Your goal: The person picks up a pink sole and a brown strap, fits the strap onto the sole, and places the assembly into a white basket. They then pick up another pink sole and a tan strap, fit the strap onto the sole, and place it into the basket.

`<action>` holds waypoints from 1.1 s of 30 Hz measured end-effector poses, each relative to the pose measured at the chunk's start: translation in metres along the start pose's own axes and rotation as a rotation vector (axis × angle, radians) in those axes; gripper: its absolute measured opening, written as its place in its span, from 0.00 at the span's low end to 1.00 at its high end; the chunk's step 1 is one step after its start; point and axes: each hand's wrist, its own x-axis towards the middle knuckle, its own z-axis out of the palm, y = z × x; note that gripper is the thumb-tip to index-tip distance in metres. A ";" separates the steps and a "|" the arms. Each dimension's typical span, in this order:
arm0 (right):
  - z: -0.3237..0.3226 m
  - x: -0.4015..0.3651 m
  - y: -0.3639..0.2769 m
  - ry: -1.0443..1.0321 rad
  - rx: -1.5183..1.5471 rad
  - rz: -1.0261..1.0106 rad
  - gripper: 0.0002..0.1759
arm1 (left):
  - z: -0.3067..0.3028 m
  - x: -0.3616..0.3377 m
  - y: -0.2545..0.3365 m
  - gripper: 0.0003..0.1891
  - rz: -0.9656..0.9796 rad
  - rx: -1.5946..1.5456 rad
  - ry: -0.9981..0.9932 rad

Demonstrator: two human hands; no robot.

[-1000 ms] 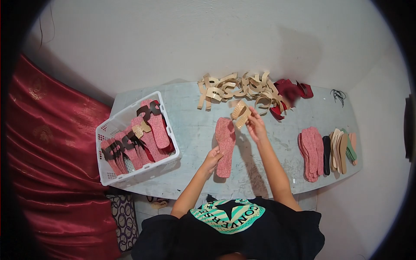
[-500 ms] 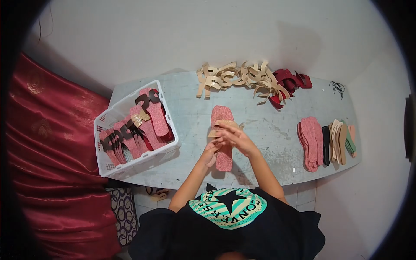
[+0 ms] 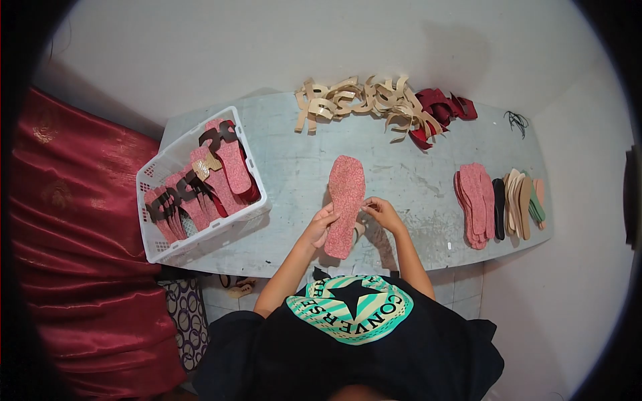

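Note:
A pink speckled shoe sole point(image 3: 346, 200) is raised over the table in front of me. My left hand point(image 3: 322, 225) grips its left edge near the narrower lower part, thumb lying on the face. On the other side, my right hand point(image 3: 381, 212) is closed in a pinch close to the sole's right edge. What sits between those fingertips is too small to make out. Part of a beige strap point(image 3: 359, 230) shows beside the sole's lower right edge; the rest is hidden behind it.
Left stands a white plastic basket point(image 3: 204, 234) holding pink soles with dark straps. Beige straps point(image 3: 354, 100) and red straps point(image 3: 445, 107) are heaped at the back. Pink soles point(image 3: 476, 200) and other coloured soles point(image 3: 518, 200) lie right, below black cords point(image 3: 516, 121).
The sole has been lifted and its plain face now shows; the beige strap that lay across it is mostly hidden behind. My right hand has moved from over the sole to its right edge.

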 end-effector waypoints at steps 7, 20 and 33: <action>0.000 -0.010 0.016 0.175 -0.175 -0.110 0.13 | -0.034 -0.019 0.012 0.22 0.081 0.110 0.136; 0.012 -0.008 0.014 0.146 -0.573 -0.549 0.12 | -0.049 -0.032 0.009 0.22 0.120 0.133 0.246; 0.006 -0.006 -0.125 0.157 0.033 -0.403 0.13 | -0.015 -0.018 -0.008 0.21 -0.089 0.100 0.034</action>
